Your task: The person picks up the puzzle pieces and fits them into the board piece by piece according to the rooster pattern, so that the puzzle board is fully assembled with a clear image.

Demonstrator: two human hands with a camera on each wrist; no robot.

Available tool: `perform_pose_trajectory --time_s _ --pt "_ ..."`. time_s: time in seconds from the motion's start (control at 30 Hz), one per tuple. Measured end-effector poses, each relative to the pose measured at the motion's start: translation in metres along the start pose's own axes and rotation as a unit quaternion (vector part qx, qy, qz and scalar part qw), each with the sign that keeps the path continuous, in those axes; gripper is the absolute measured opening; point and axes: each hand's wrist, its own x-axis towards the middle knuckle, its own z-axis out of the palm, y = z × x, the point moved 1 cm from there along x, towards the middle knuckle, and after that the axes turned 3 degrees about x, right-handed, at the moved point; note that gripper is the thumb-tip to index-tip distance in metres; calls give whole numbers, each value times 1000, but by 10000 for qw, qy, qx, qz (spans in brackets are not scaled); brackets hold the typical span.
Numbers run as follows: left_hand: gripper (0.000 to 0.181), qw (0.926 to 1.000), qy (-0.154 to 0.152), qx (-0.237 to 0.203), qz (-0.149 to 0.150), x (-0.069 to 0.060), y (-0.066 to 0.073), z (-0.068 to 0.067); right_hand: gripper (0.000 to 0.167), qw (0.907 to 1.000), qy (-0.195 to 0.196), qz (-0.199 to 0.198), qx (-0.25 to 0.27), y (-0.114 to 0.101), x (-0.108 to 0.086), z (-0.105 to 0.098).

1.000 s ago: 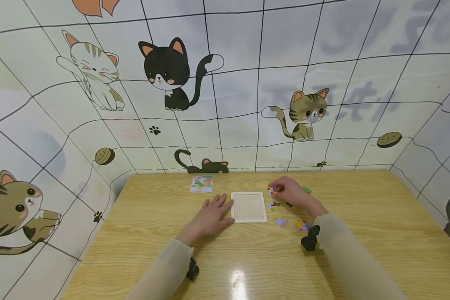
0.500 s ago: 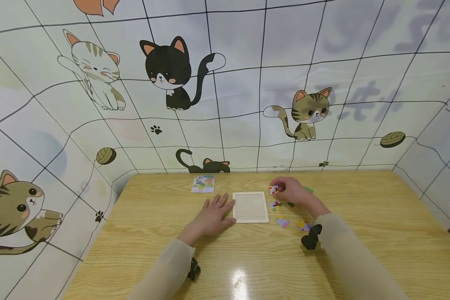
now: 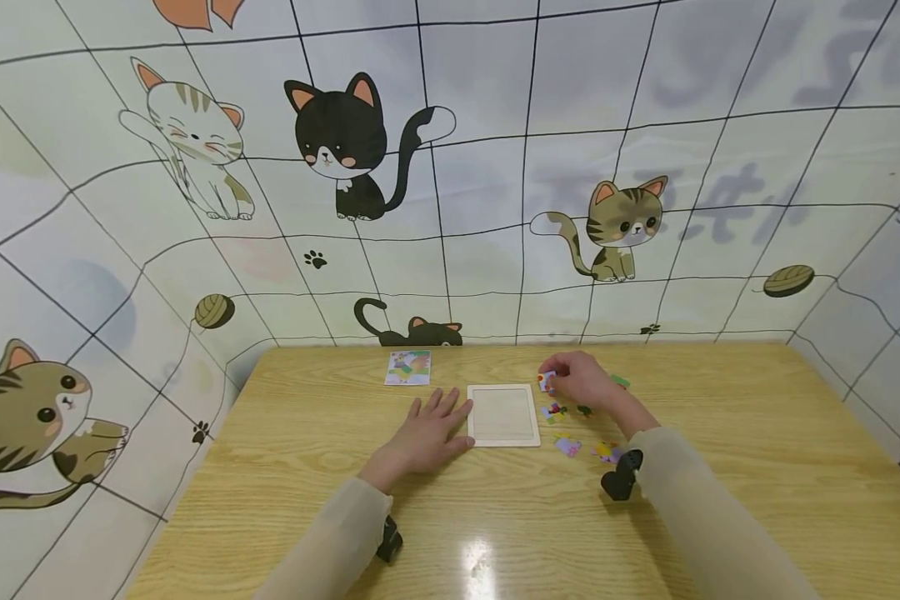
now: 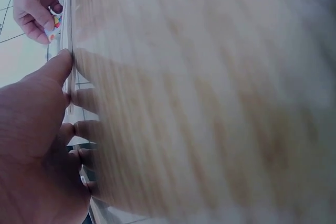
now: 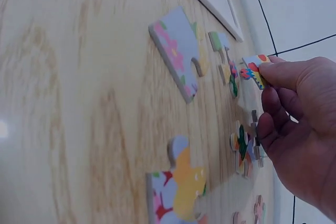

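My left hand (image 3: 423, 437) lies with spread fingers on the table, its fingertips and thumb at the left rim of a pale square puzzle tray (image 3: 502, 417). Nothing is in its grasp. Right of the tray, my right hand (image 3: 583, 383) pinches a small jigsaw piece (image 5: 254, 66) between thumb and fingers. Red and yellow shapes on a pale ground show on that piece; the fingers cover part of it. Below this hand, in the right wrist view, lie a pink-flowered piece (image 5: 176, 51), an orange-and-purple piece (image 5: 181, 182) and a dark green piece (image 5: 244, 148).
A square picture card (image 3: 408, 367) lies on the wooden table (image 3: 307, 467) behind the left hand. A green piece (image 3: 619, 381) shows beyond the right wrist. A cat-patterned wall covering (image 3: 487, 250) rises at the table's back edge.
The right hand stays near the same spot, and the piece in its pinch has tilted slightly. The left hand keeps its place at the tray while the head view shifts a little.
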Motion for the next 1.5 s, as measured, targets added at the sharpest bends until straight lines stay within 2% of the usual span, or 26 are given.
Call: perform_pose_trajectory --time_s 0.17,0.33,0.57,0.7,1.03,1.3,1.5 --pt "65 10000 20 -74 30 0 0 0 19 9995 221 -228 -81 -10 -2 3" --pt "65 9998 9 -179 59 0 0 0 19 9987 320 -340 225 -18 0 14" --pt "65 9997 -51 -236 -8 0 0 -1 20 9940 159 -57 1081 -35 3 33" --pt "65 9998 -56 -205 -64 0 0 -1 19 9921 132 44 1246 -41 5 43" --pt "66 9997 -64 -167 -142 1 3 -2 17 9939 162 -116 1082 -52 13 68" --pt "65 9997 -83 -196 -106 2 4 -3 18 9979 457 -294 347 -56 19 80" --pt "66 9997 -86 -218 -94 1 3 -2 16 9973 633 -206 319 -58 19 87"
